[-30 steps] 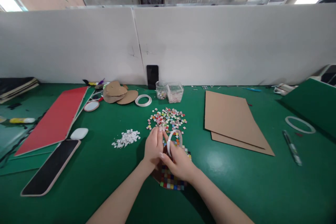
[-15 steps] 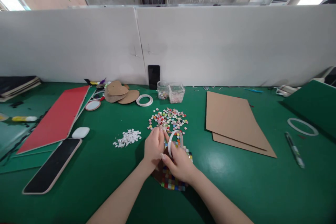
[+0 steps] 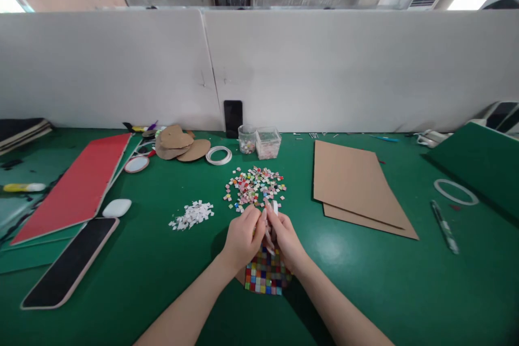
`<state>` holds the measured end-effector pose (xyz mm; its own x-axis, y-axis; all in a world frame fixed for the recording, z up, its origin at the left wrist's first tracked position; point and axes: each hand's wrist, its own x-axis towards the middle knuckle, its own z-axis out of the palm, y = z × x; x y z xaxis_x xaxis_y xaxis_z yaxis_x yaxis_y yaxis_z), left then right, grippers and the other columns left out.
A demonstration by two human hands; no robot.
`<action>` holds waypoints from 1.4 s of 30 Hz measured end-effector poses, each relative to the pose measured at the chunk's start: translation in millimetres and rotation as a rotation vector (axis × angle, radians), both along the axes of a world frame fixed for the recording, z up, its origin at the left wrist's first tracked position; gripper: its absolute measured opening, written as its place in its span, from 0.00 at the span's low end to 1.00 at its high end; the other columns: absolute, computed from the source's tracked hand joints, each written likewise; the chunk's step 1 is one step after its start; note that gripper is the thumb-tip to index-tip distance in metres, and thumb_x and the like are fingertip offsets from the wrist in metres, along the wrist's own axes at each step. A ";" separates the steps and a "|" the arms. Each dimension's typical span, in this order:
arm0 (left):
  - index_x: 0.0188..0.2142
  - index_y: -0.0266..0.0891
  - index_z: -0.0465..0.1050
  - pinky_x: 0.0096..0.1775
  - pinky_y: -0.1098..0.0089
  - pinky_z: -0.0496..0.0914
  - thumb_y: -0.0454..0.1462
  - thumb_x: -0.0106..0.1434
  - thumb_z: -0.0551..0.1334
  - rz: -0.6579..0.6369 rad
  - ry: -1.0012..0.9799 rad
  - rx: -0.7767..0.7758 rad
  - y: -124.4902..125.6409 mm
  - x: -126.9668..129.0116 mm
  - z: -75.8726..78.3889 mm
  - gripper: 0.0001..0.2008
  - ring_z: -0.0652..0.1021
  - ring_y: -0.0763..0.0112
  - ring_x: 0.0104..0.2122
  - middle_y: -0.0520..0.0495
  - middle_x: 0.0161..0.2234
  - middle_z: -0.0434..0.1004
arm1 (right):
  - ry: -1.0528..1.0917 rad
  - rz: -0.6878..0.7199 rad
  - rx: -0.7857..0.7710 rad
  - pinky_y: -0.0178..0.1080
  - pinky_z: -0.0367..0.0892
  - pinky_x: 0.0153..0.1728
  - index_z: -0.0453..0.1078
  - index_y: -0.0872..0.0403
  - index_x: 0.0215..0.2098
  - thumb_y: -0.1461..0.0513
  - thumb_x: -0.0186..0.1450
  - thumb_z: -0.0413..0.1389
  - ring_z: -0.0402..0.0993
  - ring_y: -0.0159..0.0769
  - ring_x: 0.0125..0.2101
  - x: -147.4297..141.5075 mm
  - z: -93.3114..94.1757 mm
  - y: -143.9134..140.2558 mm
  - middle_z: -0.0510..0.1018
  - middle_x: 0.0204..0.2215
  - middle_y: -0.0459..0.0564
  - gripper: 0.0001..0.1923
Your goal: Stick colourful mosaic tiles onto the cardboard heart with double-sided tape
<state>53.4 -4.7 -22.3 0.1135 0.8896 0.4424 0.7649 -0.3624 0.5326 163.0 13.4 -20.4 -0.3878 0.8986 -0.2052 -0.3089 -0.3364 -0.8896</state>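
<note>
My left hand [image 3: 244, 235] and my right hand [image 3: 288, 242] meet in front of me, fingertips pinched close together. The right hand grips a narrow roll of white tape [image 3: 275, 207], seen nearly edge-on and partly covered by the fingers. What the left fingertips pinch is too small and hidden to name. Below the hands lies a mosaic of coloured square tiles [image 3: 263, 279] on a piece of brown cardboard [image 3: 240, 277]. Just beyond the fingers is a spread of loose mosaic tiles [image 3: 255, 184]. A heap of small white pieces [image 3: 192, 215] lies to the left.
Clear containers [image 3: 268, 143] stand at the back beside an upright phone [image 3: 233, 118]. Cardboard sheets [image 3: 357, 184] and a pen [image 3: 445, 227] lie right. Left are a red board [image 3: 77, 186], a large phone [image 3: 71, 262], a white case [image 3: 117, 207], cut cardboard [image 3: 194, 150] and a tape ring [image 3: 219, 155].
My hands have come closer together and the tape roll has turned from an open ring to nearly edge-on. More of the mosaic's near part shows. The whole view has shifted slightly.
</note>
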 end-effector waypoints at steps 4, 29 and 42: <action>0.23 0.41 0.54 0.25 0.73 0.59 0.36 0.65 0.45 0.021 -0.036 -0.024 -1.1 1.7 0.9 0.13 0.65 0.74 0.22 0.53 0.22 0.59 | -0.070 -0.015 0.044 0.29 0.45 0.08 0.55 0.53 0.15 0.43 0.57 0.49 0.48 0.21 0.07 -1.4 -1.9 -2.1 0.56 0.06 0.36 0.26; 0.25 0.40 0.56 0.27 0.72 0.58 0.39 0.66 0.46 0.075 -0.338 -0.224 -8.9 15.5 1.2 0.13 0.64 0.74 0.24 0.54 0.24 0.60 | -0.232 -0.276 0.169 0.31 0.49 0.17 0.55 0.53 0.20 0.45 0.58 0.48 0.47 0.26 0.17 -2.7 -7.1 -8.5 0.53 0.15 0.38 0.22; 0.25 0.41 0.53 0.26 0.72 0.56 0.40 0.66 0.44 0.115 -0.321 -0.260 -10.5 25.4 2.4 0.13 0.63 0.73 0.23 0.54 0.22 0.59 | -0.314 -0.366 0.224 0.34 0.58 0.24 0.60 0.55 0.22 0.47 0.61 0.45 0.58 0.30 0.22 -6.7 -6.9 -14.0 0.62 0.19 0.43 0.22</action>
<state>78.8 -15.2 -19.9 -0.0998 0.9751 0.1983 0.5727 -0.1067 0.8128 156.3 -0.6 -27.3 0.0091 0.9988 -0.0486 -0.0778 -0.0478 -0.9958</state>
